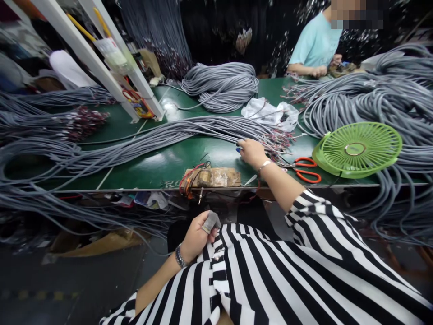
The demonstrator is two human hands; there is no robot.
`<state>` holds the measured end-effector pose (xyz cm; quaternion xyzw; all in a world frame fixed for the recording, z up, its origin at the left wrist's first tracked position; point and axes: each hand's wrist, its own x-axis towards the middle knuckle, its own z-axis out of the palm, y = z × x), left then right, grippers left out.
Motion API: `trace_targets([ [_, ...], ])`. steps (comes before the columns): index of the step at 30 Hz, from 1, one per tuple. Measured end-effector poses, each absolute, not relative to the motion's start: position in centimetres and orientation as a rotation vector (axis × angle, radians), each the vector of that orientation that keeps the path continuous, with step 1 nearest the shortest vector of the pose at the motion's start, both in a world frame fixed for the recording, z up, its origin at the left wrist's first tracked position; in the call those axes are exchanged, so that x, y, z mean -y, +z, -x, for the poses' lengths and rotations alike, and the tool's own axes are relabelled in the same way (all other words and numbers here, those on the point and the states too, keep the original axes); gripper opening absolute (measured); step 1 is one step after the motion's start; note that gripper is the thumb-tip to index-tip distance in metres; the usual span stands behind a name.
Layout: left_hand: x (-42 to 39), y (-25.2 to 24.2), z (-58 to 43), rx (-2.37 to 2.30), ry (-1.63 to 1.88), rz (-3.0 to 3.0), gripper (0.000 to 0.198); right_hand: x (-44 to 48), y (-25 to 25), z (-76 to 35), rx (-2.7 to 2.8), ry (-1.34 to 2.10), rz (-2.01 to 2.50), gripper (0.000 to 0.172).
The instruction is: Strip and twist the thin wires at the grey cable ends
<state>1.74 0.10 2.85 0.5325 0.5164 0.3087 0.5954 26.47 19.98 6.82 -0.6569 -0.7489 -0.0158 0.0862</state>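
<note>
Many grey cables (pixel 152 137) stretch in a bundle across the green table (pixel 162 164) from the left, and below its edge the left hand (pixel 198 237) sits curled, fingers closed on a small grey piece (pixel 211 221). Past a wooden block (pixel 216 177), the right hand (pixel 252 152) lies palm down on the bundle's wire ends (pixel 274 137); whether it grips any cannot be told. Orange scissors (pixel 304 169) and a green fan (pixel 358 149) lie further right.

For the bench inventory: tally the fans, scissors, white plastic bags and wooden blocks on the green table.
Green fan: 1
Orange-handled scissors: 1
White plastic bag: 1
Wooden block: 1
Total: 4
</note>
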Motion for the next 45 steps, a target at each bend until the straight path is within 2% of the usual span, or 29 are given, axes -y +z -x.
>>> trace_targets([
  [7, 0.4, 2.5, -0.4, -1.258, 0.766, -1.232, 0.042, -24.7, 5.8, -23.8, 2.245, 0.073, 2.017, 0.036],
  [23, 0.3, 2.5, -1.5, -1.233, 0.747, -1.231, 0.043, -25.6, 6.0, -24.4, 2.078, 0.304, 2.108, 0.032],
  [27, 0.4, 2.4, -1.4, -1.234, 0.752, -1.225, 0.043, -24.7, 7.2, -24.6, 2.023, 0.354, 2.019, 0.028],
  [31, -0.1, 2.9, -0.9, -1.221, 0.861, -1.217, 0.038, -20.2, 8.4, -23.9, 2.025, 0.412, 1.719, 0.025],
  [34, -1.0, 3.7, -0.9, -1.149, 0.976, -1.167, 0.032, -14.3, 7.6, -23.3, 2.097, 0.660, 1.438, 0.021],
  [35, -1.3, 4.0, -1.1, -1.099, 1.002, -1.150, 0.033, -12.2, 7.1, -23.3, 2.097, 0.795, 1.330, 0.025],
  [37, -2.0, 4.5, -1.7, -0.988, 1.014, -1.142, 0.039, -8.5, 5.8, -23.5, 1.822, 1.380, 0.902, 0.041],
  [39, -2.6, 4.7, -2.5, -0.881, 0.969, -1.159, 0.043, -5.9, 4.6, -23.8, 1.550, 1.655, 0.762, 0.050],
  [45, -3.0, 4.3, -5.1, -0.713, 0.752, -1.206, 0.033, -3.8, 2.6, -24.5, 1.229, 1.846, 0.806, 0.066],
])
